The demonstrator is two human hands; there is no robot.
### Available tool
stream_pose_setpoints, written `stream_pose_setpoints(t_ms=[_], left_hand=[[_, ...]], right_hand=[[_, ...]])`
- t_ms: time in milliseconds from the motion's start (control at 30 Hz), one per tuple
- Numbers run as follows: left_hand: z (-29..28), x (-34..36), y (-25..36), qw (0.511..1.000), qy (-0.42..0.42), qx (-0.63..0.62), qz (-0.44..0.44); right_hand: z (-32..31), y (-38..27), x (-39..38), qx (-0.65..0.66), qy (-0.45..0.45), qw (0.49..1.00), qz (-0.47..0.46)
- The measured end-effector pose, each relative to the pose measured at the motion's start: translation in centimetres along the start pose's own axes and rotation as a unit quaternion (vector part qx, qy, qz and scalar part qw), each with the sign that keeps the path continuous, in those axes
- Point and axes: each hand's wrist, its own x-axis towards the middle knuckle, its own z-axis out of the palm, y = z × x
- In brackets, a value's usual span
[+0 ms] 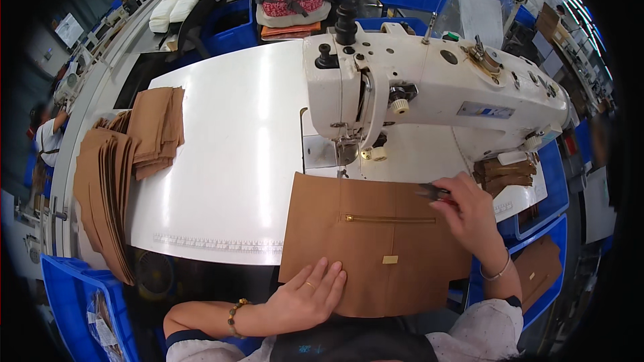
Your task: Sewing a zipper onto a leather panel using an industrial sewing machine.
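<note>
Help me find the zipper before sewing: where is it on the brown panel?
The zipper runs across the brown panel's upper middle, below the needle, between both hands.

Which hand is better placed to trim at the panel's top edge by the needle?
Right. The right hand grips a small dark tool at the brown panel's top right edge; the left hand lies flat on its lower left corner.

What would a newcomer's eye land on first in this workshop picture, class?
Probably the big white sewing machine at top centre. Just below it, a brown panel with a zipper lies flat on the white table, the left hand pressing its lower edge and the right hand holding a small dark tool. Stacks of brown pieces sit at left.
</note>
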Motion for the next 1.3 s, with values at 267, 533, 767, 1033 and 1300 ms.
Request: stream_pose_setpoints(t_ms=[267, 533, 767, 1033, 1300], left_hand=[[0.9, -0.3, 0.1, 0.999, 0.027, -0.008, -0.017], [1.7, -0.8, -0.1, 0.999, 0.053, 0.005, -0.012], [2.1, -0.9, 0.3, 0.998, 0.056, 0.022, -0.006], [2.4, -1.1, 0.7, 0.998, 0.061, 0.022, -0.012], [2.8, -1.7, 0.6, 0.997, 0.073, -0.002, -0.021]], right_hand=[[10.0, -0.6, 6.3, -0.148, 0.019, 0.945, -0.290], [8.8, 0.9, 8.5, -0.145, -0.075, 0.962, -0.220], [9.2, 2.2, 9.9, -0.097, -0.148, 0.964, -0.200], [10.8, 1.6, 10.0, -0.057, -0.151, 0.964, -0.211], [6.1, 4.8, 7.7, -0.161, -0.098, 0.979, -0.083]])
